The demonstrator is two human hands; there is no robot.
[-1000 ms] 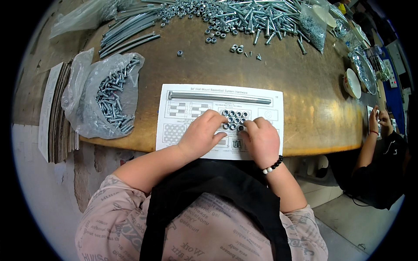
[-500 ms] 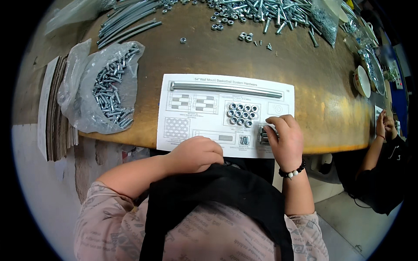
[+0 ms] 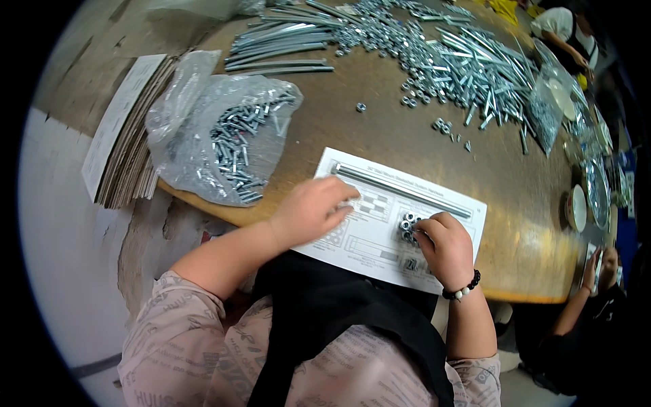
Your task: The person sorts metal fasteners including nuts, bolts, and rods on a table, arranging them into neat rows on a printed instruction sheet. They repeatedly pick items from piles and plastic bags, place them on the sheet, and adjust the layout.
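Observation:
A white printed sheet (image 3: 371, 263) lies tilted at the table's front edge. Along its far side rests a long metal bolt (image 3: 407, 191). My left hand (image 3: 308, 211) hovers over the sheet's left part, thumb and fingers apart, holding nothing. My right hand (image 3: 447, 249) is over the sheet's right part, its thumb and fingers curled together beside a cluster of hex nuts (image 3: 408, 227). It covers part of that cluster, and whatever its fingertips grip is hidden. Nearer the front edge, a few small screws (image 3: 411, 263) lie on the sheet.
To the left are an open plastic bag of bolts (image 3: 234, 152) and a stack of cardboard sheets (image 3: 129, 136). Long rods (image 3: 281, 51), loose nuts (image 3: 380, 34) and a heap of bolts (image 3: 475, 68) spread across the far side. Bowls (image 3: 576, 209) and other people stand at the right.
The view has swung, so the scene appears turned. My left hand has left the sheet's near edge for its left part and opened. My right hand has moved from the lower right items to the nuts.

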